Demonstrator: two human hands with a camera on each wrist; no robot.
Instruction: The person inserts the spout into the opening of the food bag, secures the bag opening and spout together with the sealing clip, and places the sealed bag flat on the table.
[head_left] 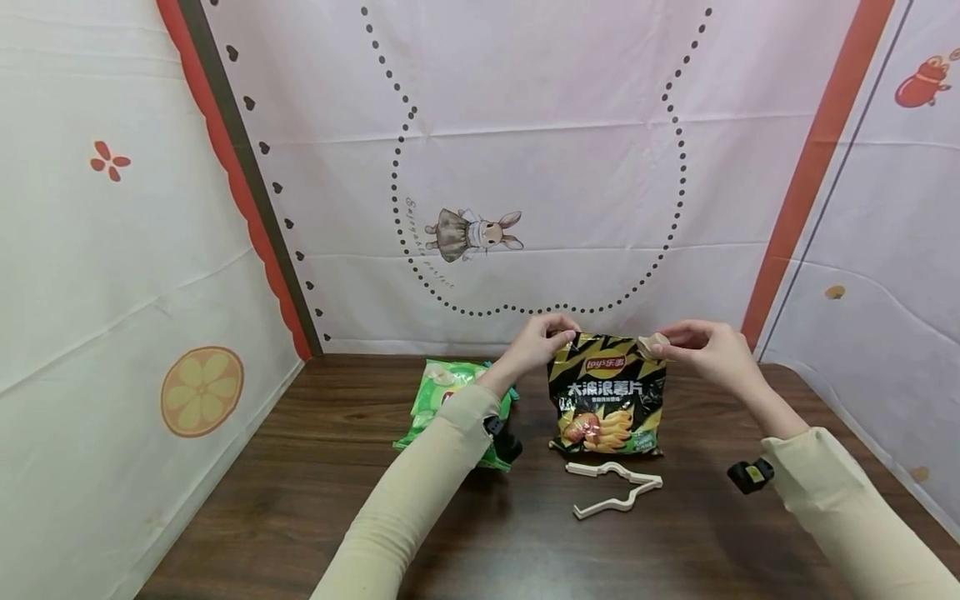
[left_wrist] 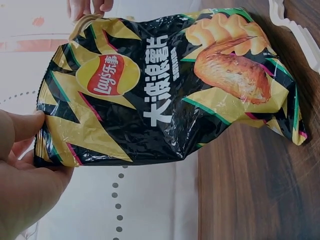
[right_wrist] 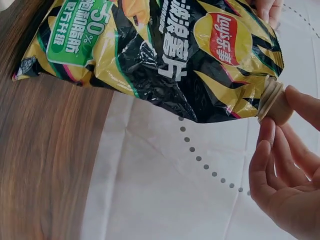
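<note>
black chip bag (head_left: 600, 400): left hand (head_left: 536, 346) pinches one top corner, right hand (head_left: 705, 352) a beige clip (right_wrist: 272, 101) opposite; i judge clipping underway, steadiness needed next.

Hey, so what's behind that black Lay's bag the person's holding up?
Around the black Lay's chip bag, the wooden table and, farther back, the dotted cloth backdrop show. Whatever sits directly behind the bag is covered.

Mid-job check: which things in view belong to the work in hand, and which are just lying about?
In the work:
Black chip bag, a top corner pinched by the left hand
Beige clip-like piece, held at the other top corner by the right hand

Lying about:
Green bag, in neither hand
Open pale clip, also unheld, though possibly wanted later
</note>
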